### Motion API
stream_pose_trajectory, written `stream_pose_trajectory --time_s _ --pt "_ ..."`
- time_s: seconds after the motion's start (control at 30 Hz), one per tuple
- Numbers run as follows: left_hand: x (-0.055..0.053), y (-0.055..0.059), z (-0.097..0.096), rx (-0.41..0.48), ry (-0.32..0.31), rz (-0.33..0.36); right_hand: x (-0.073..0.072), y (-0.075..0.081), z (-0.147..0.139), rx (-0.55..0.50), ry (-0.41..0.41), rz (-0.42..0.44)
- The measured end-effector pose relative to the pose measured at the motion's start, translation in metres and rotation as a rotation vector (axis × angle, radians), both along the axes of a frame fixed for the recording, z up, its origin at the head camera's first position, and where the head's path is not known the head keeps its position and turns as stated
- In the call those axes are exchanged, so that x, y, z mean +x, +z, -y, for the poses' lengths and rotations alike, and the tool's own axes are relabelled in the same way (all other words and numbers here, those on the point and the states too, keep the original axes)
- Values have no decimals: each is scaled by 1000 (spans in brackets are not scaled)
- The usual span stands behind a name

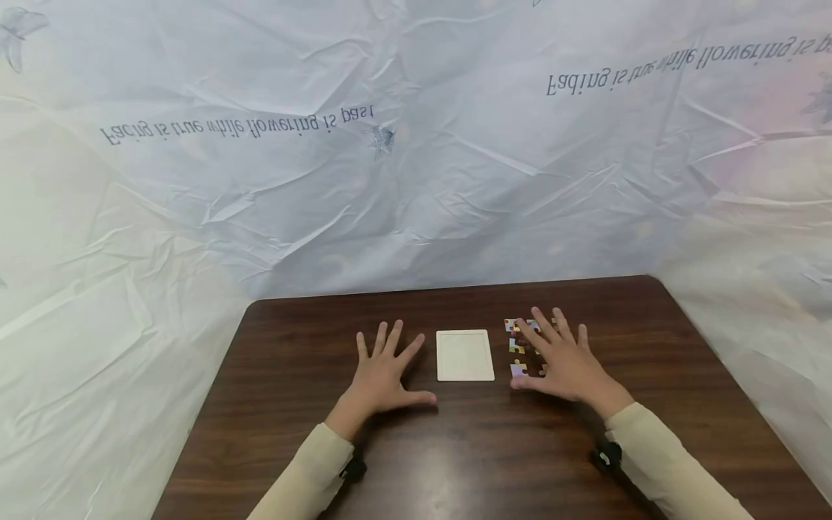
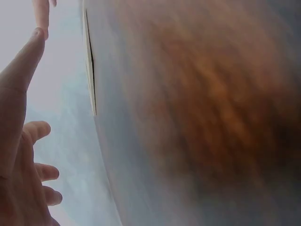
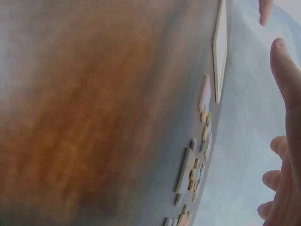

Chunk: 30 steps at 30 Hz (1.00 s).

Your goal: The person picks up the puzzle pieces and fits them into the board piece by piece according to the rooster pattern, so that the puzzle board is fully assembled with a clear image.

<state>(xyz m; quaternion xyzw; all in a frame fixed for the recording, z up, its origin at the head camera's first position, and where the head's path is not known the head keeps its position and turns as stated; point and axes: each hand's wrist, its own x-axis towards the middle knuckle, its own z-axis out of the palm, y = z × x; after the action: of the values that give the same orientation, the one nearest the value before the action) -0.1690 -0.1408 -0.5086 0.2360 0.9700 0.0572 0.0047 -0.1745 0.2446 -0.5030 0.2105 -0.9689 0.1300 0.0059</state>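
My left hand (image 1: 379,380) hovers over the table left of a cream square puzzle tray (image 1: 465,356), its fingers spread wide and nothing held. On the tray's other side my right hand (image 1: 567,365), also with fingers spread, is held above several jigsaw puzzle pieces (image 1: 518,370) and hides part of them. The pieces are colourful and lie apart from one another. Seen edge-on in the right wrist view, the puzzle pieces (image 3: 186,170) lie flat on the table below the palm, with the tray (image 3: 219,52) beyond them. The left wrist view shows the tray (image 2: 89,61) as a thin slab.
The dark wood-grain table (image 1: 416,462) has rounded far corners. White printed sheeting (image 1: 416,180) hangs close behind its far edge and along both sides. Each wrist wears a small black device, the left one (image 1: 354,468) and the right one (image 1: 607,456).
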Motion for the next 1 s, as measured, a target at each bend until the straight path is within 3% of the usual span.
stream_pose_trajectory --time_s 0.13,0.43,0.6,0.73,0.87,1.0 --pt "-5 -1 1 12 20 6 -9 3 0 -33 -8 26" --pt "-21 -10 4 125 71 45 -30 -11 7 -33 -10 80" --pt "-28 -15 0 280 89 149 -43 -10 12 -59 0 98" --pt "-34 -16 -6 398 65 227 -54 -8 14 -114 3 138" --pt "-40 -17 -15 456 45 269 -64 -8 14 -146 16 136" --pt "-42 -23 -28 492 60 307 -71 -8 13 -124 25 79"
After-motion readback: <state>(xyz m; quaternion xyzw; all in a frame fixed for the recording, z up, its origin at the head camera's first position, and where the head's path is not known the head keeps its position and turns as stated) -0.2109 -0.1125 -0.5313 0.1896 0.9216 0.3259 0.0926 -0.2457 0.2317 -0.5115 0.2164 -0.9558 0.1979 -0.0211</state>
